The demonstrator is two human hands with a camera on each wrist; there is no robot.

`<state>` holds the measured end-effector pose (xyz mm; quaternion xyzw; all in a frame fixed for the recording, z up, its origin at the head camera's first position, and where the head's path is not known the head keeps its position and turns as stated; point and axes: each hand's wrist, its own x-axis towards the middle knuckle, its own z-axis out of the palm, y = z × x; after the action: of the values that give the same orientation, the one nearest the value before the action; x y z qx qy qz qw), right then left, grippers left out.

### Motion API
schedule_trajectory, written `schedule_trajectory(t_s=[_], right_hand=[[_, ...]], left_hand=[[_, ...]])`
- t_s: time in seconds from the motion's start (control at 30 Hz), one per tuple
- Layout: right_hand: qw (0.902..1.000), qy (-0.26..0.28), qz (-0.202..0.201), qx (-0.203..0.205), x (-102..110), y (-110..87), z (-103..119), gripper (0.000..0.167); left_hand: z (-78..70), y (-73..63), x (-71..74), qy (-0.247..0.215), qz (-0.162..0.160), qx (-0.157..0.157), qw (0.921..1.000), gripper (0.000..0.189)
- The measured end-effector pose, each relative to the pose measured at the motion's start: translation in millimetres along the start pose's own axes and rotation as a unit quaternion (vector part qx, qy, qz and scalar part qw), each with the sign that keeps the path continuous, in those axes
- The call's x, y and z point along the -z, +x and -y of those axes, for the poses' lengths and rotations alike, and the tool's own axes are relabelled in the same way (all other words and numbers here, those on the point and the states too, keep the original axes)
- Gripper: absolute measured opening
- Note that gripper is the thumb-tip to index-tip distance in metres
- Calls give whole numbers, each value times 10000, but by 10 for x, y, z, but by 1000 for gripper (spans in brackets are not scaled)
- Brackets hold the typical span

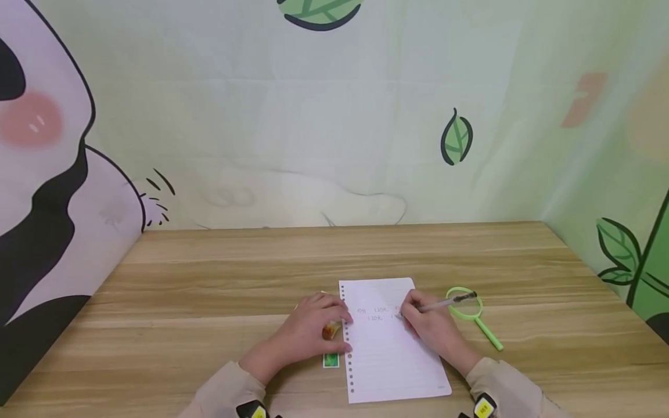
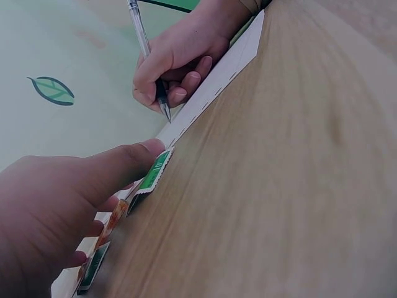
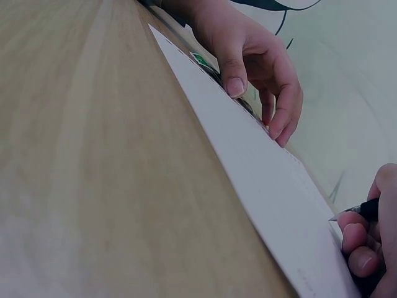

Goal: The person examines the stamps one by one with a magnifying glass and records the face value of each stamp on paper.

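Note:
A sheet of lined loose-leaf paper (image 1: pixel 392 366) with holes down its left edge lies on the table, with handwritten characters and numbers in its upper part. My right hand (image 1: pixel 435 330) holds a clear-barrelled gel pen (image 1: pixel 441 303) with a black grip, its tip at the end of the second written line. Spread along the punched edge, my left hand (image 1: pixel 305 328) rests its thumb and fingertips on the paper. Under and beside that hand lie small stamps: a green stamp (image 2: pixel 154 171) with a serrated edge, an orange-brown one (image 2: pixel 113 222) and another dark green one (image 2: pixel 93 270), partly covered.
A green magnifying glass (image 1: pixel 488 335) lies right of the paper, its lens behind the pen's upper end. The wood-grain table (image 1: pixel 209 273) runs back to a wall (image 1: pixel 334 128) printed with leaves and a panda-like figure.

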<state>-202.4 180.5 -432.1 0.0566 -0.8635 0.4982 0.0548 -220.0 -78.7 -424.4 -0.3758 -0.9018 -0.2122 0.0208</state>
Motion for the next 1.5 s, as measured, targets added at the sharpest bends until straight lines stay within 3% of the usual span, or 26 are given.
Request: schedule_trajectory(t_s=[0.17,0.6,1.17,1.5], right_hand=[[9999,-137,27,89,5,4,4,19],[9989,-54,-234,-403,18,-8,23,16],[9994,-116,-128,-301,28,-6,32,16],[9974,-38,-457,-558,38,-8,21,16]], left_hand=[[-3,2,7,-11,-11,-42,10000,38],[-15,6,10,-4,67,25,10000,39],[-2,-1,14,20,-2,-23,10000,40],[-3,8,-1,42,35,5,10000,40]])
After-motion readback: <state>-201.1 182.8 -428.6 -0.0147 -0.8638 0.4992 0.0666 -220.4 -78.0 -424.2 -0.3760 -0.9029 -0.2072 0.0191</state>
